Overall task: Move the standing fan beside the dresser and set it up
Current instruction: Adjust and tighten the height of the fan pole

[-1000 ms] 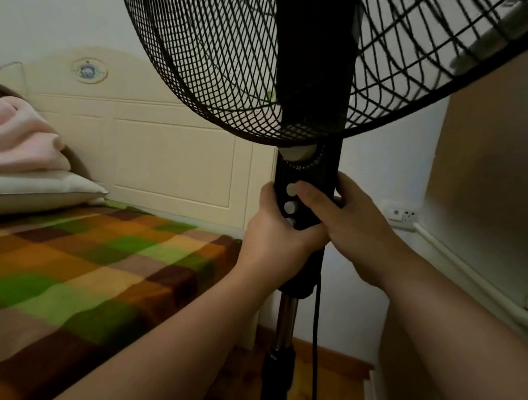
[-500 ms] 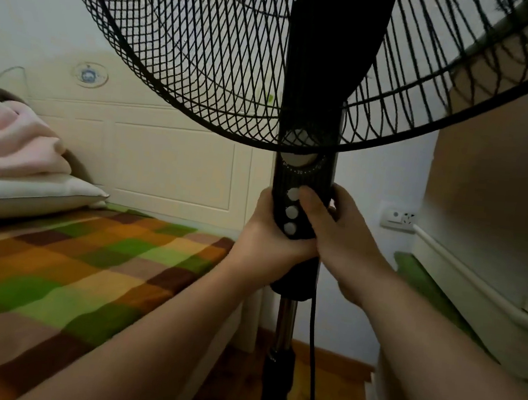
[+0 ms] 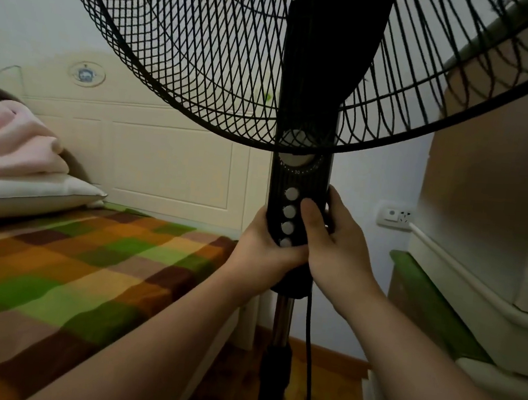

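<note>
Black standing fan (image 3: 301, 171) fills the upper and middle part of the frame. Its round wire-mesh guard (image 3: 190, 47) spreads across the top from left to right edge. Below the guard a narrow black plastic control column (image 3: 299, 184) runs down the centre of the frame. It carries a pale round timer dial (image 3: 295, 161) with white numerals and, under that, a vertical row of round grey push buttons (image 3: 289, 210). A shiny chrome pole (image 3: 283, 317) runs from the base of the column towards the bottom edge, and a thin black power cord (image 3: 308, 349) hangs just to its right.

Both hands clasp the lower half of the column, so the guard is above the grip and the pole and cord below it. The left hand (image 3: 264, 251) wraps the column's left side, thumb across the front near the lowest button. The right hand (image 3: 338, 249) curls round the right side, thumb lying on the face just beside the buttons.

The fan stands between a bed with a green, orange and brown checked blanket (image 3: 72, 271) at lower left and a tall tan-sided cabinet with cream trim (image 3: 478, 236) at right. A white wall socket (image 3: 395, 215) sits behind.
</note>
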{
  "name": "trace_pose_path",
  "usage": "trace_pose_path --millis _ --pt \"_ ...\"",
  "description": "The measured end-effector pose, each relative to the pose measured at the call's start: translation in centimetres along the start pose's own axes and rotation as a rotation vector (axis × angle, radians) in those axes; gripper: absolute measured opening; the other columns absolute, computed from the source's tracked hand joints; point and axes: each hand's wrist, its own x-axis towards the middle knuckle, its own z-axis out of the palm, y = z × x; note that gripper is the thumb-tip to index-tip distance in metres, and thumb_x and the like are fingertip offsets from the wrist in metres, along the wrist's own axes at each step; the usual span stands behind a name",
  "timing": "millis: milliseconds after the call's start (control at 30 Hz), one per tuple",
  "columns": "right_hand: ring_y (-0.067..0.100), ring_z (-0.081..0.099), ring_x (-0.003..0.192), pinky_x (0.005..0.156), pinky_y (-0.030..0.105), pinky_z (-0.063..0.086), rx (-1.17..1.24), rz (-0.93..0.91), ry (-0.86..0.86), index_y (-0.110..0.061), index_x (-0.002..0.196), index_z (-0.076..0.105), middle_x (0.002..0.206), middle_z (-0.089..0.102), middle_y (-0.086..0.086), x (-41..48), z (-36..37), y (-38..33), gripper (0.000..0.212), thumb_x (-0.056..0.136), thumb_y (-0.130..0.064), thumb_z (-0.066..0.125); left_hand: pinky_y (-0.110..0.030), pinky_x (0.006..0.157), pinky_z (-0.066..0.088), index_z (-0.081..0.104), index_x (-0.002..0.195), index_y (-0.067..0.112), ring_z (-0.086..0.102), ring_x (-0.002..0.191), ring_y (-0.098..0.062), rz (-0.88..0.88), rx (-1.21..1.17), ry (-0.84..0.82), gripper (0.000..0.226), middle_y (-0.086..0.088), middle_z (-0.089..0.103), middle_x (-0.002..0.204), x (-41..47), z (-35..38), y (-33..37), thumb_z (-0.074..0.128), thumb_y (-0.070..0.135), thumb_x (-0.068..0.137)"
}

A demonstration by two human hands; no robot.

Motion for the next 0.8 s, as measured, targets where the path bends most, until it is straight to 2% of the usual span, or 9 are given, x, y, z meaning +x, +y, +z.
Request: trace_pose_path --millis 133,233,300,467,633,800 --pt "-0.003 0.066 0.097 0.079 0.012 0.052 0.014 0.007 -0.041 -0.039 0.136 0.052 0.115 0.069 -0.014 0.2 -0.5 0.0 0.036 0.1 -0.044 0.049 -0.024 0.077 0.06 0.058 0.122 0.014 0.074 0.097 -0.011 -0.018 -0.012 0.051 0.048 -0.003 0.076 0.107 -0.2 0.4 -0.2 0.081 0.007 0.081" --pt "-0.009 0.066 0.093 0.073 0.005 0.051 0.027 0.0 -0.063 -0.039 0.133 0.053 0.113 0.069 -0.016 0.3 -0.8 0.2 0.033 0.1 -0.042 0.049 -0.019 0.072 0.059 0.056 0.121 0.02 0.074 0.093 -0.006 -0.03 -0.002 0.088 0.052 0.002 0.075 0.104 -0.5 0.6 -0.3 0.084 0.013 0.078" --pt "-0.013 0.065 0.092 0.07 0.003 0.049 0.032 0.009 -0.076 -0.043 0.13 0.052 0.111 0.068 -0.019 0.3 -1.0 0.2 0.03 0.1 -0.041 0.048 -0.022 0.075 0.061 0.054 0.124 0.02 0.074 0.095 -0.007 -0.034 0.006 0.1 0.057 0.002 0.075 0.107 -0.6 0.7 -0.4 0.086 0.016 0.077" --pt "-0.006 0.063 0.106 0.079 0.01 0.052 0.045 0.041 -0.117 -0.043 0.14 0.048 0.121 0.066 -0.019 0.3 -1.4 0.2 0.04 0.099 -0.046 0.047 -0.017 0.07 0.058 0.053 0.123 0.027 0.072 0.095 -0.002 -0.039 -0.002 0.153 0.059 0.008 0.074 0.106 -0.8 1.1 -0.5 0.086 0.018 0.076" --pt "-0.012 0.064 0.099 0.073 0.005 0.051 0.072 0.052 -0.144 -0.048 0.131 0.052 0.111 0.068 -0.024 0.4 -1.6 0.1 0.031 0.101 -0.043 0.047 -0.023 0.075 0.061 0.052 0.127 0.027 0.072 0.095 -0.004 -0.033 0.028 0.178 0.061 0.007 0.073 0.108 -0.9 1.4 -0.5 0.086 0.022 0.077" --pt "-0.002 0.067 0.106 0.089 0.019 0.052 0.132 0.102 -0.149 -0.043 0.137 0.054 0.113 0.072 -0.019 0.3 -1.9 0.1 0.037 0.1 -0.043 0.051 -0.016 0.067 0.058 0.052 0.126 0.025 0.072 0.091 -0.001 -0.021 0.059 0.192 0.06 0.008 0.072 0.105 -1.1 1.7 -0.2 0.086 0.025 0.076"
